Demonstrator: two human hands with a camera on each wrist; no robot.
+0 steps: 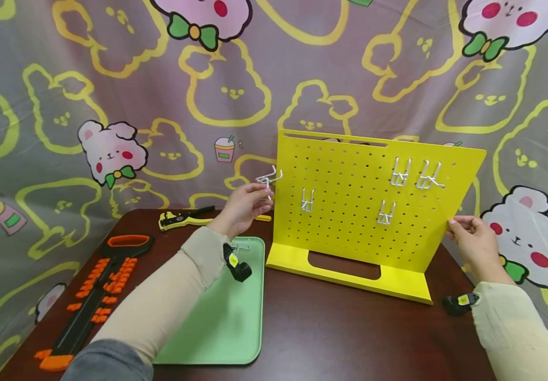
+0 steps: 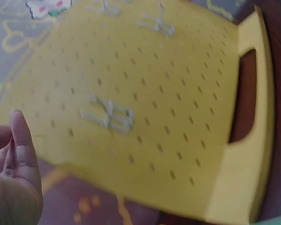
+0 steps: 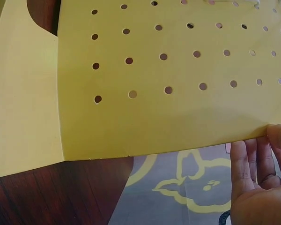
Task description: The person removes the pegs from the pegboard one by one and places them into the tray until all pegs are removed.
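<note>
A yellow pegboard [image 1: 345, 227] stands upright on its bent foot, with several white wire hooks [image 1: 307, 202] fixed in its holes. Beside its upper left edge, my left hand [image 1: 241, 209] pinches another white wire hook [image 1: 268, 179] between thumb and fingers, prongs up. In the left wrist view that hook is almost entirely out of frame behind the fingers [image 2: 22, 140]. At the board's right edge, my right hand [image 1: 476, 244] grips the panel, thumb on the front face and fingers behind, as the right wrist view also shows.
A green tray [image 1: 236, 338] lies left of the board, holding a small clear piece [image 1: 240, 246]. Behind it is a yellow-and-black hand tool [image 1: 183, 218]. A black holder with orange pieces [image 1: 95, 296] lies far left on the dark table [image 1: 331, 338]. A patterned curtain hangs behind.
</note>
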